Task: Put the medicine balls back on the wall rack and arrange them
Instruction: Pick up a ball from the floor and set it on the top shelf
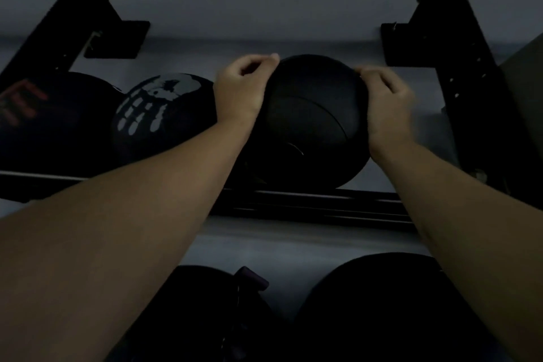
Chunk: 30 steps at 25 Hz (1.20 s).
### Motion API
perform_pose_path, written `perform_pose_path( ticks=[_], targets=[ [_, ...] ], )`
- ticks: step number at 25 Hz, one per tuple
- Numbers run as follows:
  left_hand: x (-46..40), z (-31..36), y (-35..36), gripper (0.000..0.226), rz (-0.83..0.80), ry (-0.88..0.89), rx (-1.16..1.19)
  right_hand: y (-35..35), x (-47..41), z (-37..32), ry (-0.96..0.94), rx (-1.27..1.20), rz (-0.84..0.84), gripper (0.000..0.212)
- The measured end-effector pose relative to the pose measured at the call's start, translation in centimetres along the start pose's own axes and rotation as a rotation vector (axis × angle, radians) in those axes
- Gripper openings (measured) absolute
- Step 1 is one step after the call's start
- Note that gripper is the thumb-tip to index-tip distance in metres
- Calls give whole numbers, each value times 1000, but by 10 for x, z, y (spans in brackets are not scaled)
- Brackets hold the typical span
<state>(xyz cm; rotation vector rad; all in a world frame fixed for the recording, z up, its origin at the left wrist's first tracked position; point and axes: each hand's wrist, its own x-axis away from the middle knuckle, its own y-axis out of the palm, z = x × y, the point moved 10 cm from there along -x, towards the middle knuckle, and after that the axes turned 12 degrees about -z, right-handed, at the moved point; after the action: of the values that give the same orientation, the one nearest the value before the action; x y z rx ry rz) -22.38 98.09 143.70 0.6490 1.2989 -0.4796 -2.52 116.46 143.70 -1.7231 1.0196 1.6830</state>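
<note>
**Ball held on the rack between two hands**

Ball first: a plain black medicine ball [314, 120] sits on the dark rails of the wall rack [317, 206], roughly in the middle of the shelf, with curved seam lines faintly visible across its face. The left hand [239, 91] presses against the ball's left side, palm to the surface, fingers curled over toward the top edge. The right hand [386, 103] does the same on the ball's right side, fingers bent around the upper edge. Both hands grip the ball from opposite sides, bare forearms reaching up from the bottom corners of the view.

Just left of the held ball, behind the left wrist, rests a second black ball with a pale skull-like print [160, 114]; whether the two balls touch is hidden by the arm. Further left on the same shelf lies another dark ball with reddish markings [38, 120], close beside the printed one.

Two black brackets [117, 38] fix the rack to the pale wall [264, 17], one on each side above the balls, under a dark bar across the top.

Below the rails, at the bottom of the view, two more dark rounded shapes [382, 308] show on a lower level; the light is too dim to tell their details.
</note>
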Motion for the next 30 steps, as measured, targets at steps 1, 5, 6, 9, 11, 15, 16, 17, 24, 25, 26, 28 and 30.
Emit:
perform_pose_path(
  ticks=[1,5,6,9,11,15,16,17,24,25,26,28,30],
  targets=[
    [-5,2,1,23,13,8,-89,1,0,1,-7,91,-2,27],
    [-5,-31,27,47,-138,-103,-274,15,-1,33,178,281,-186,38],
    [2,-50,38,56,-247,-159,-327,23,3,50,278,344,-296,47],
    [18,-93,50,71,-387,-266,-362,33,16,89,447,474,-451,77],
    [20,-102,43,70,-317,-271,-349,32,16,94,427,497,-418,77],
    [24,-97,42,60,-315,-230,-340,31,18,92,390,457,-378,74],
    [25,-95,42,57,-320,-222,-341,32,19,90,378,438,-372,72],
    [26,-93,43,56,-328,-215,-353,32,21,88,368,425,-363,70],
    [35,-88,44,59,-340,-220,-430,30,25,70,211,501,-293,48],
    [37,-88,44,60,-341,-222,-441,32,26,69,206,513,-308,48],
    [39,-87,45,62,-344,-226,-453,34,29,71,230,512,-338,50],
    [39,-83,47,64,-357,-236,-478,37,34,74,314,529,-405,54],
    [39,-79,47,64,-374,-258,-511,42,36,72,379,574,-487,61]
  ],
)
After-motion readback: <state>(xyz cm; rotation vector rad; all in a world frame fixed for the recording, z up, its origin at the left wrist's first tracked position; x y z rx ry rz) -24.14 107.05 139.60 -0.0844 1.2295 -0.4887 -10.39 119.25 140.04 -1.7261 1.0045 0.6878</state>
